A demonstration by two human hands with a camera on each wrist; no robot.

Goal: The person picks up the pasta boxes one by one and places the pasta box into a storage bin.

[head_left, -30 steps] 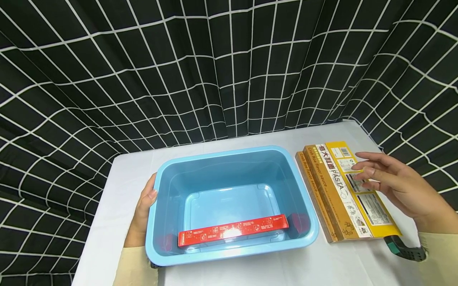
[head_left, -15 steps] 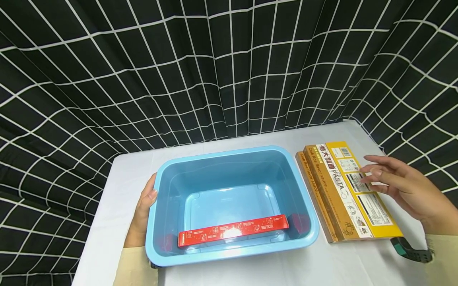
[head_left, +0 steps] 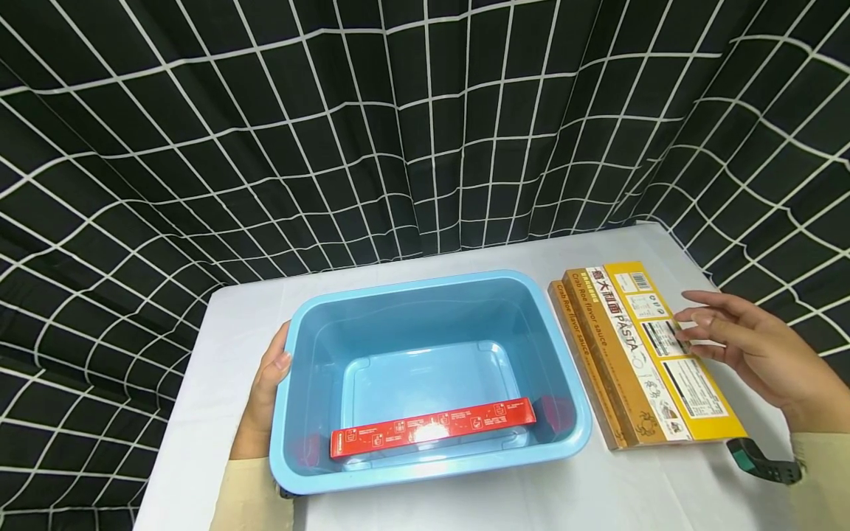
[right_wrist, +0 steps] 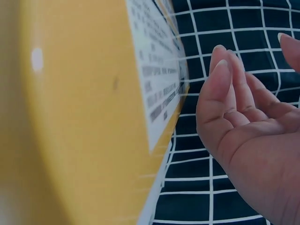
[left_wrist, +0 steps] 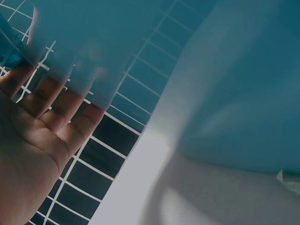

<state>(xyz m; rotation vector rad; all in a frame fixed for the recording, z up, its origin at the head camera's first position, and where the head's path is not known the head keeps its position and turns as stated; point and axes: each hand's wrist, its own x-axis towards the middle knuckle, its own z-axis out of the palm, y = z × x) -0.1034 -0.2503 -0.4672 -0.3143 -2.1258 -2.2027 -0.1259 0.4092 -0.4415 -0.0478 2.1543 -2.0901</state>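
My left hand (head_left: 267,380) holds the left side of a light blue plastic tub (head_left: 432,466), thumb at the rim and other fingers on the outer side. In the left wrist view those fingers (left_wrist: 82,124) run up behind the see-through blue wall. A long red box (head_left: 432,428) lies inside the tub along its near wall. To the right, my right hand (head_left: 744,339) hovers with loosely bent fingers beside a yellow and white pasta box (head_left: 690,391), holding nothing. In the right wrist view, a gap separates that hand (right_wrist: 253,122) from the box's yellow face (right_wrist: 103,117).
A brown box edge (head_left: 584,369) labelled crab roe flavor sauce stands between the pasta box and the tub. White cloth covers the table (head_left: 219,354). Black curtain (head_left: 412,133) with a white grid hangs close behind the table and on both sides.
My right hand has drawn back to the right, away from the pasta box, mostly in the first half second. The left hand, the tub and the red box have stayed in place.
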